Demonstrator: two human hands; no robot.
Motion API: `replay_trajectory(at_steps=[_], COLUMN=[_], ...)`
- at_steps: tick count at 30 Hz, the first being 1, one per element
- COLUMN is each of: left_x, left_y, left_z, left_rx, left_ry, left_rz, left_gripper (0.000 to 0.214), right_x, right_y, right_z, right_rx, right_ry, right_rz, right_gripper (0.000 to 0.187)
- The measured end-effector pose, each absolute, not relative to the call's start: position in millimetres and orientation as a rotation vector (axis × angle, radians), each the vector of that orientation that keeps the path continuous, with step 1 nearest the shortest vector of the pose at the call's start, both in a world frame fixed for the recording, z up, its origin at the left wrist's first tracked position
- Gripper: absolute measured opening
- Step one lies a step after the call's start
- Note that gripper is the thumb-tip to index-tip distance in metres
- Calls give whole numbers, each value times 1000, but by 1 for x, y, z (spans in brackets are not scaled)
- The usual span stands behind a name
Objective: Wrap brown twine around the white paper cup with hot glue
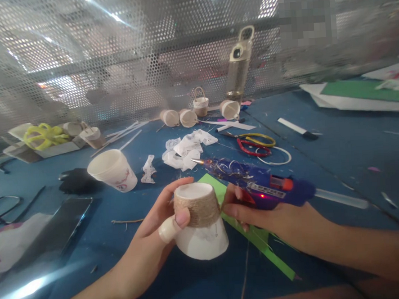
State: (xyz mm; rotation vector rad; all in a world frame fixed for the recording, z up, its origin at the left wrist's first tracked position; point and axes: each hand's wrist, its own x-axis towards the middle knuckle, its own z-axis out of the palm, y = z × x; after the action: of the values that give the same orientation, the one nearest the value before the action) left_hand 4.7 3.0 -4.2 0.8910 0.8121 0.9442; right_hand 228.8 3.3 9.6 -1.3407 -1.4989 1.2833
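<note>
My left hand (166, 212) wraps round an upturned white paper cup (202, 246). A band of brown twine (201, 208) circles the cup's narrow upper part. Its thumb, with a beige bandage on it, presses on the twine. My right hand (257, 213) is closed at a blue hot glue gun (252, 182); the hand hides the handle. The gun's metal tip points left, its red light is lit, and a clear glue stick juts from the back. The right thumb and fingertips come together right beside the cup's twine. Green paper (274, 264) lies under the hands.
Red-and-yellow scissors (256, 143), white lace (187, 148) and another paper cup (111, 170) lie beyond my hands. Several twine-wrapped little cups (188, 117) and a bottle (240, 66) stand near a perforated metal screen (120, 73). A phone (62, 225) is at left.
</note>
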Motion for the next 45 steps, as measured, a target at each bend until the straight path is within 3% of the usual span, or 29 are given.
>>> replay_trajectory(at_steps=[8, 18, 26, 45], left_x=[4, 2, 9, 4], left_y=[6, 0, -2, 5], left_z=[-4, -4, 5, -3], left_rx=[906, 909, 969, 994], left_ry=[811, 827, 844, 848], left_rz=[907, 793, 851, 877], left_gripper=[45, 57, 66, 48], right_x=[233, 221, 224, 225], right_y=[3, 4, 0, 3], right_z=[6, 17, 6, 11], right_rx=[-1488, -1306, -1302, -1272], right_ry=[-1548, -1320, -1379, -1395], right_rz=[1268, 1353, 1223, 1242], right_gripper=[29, 32, 30, 31])
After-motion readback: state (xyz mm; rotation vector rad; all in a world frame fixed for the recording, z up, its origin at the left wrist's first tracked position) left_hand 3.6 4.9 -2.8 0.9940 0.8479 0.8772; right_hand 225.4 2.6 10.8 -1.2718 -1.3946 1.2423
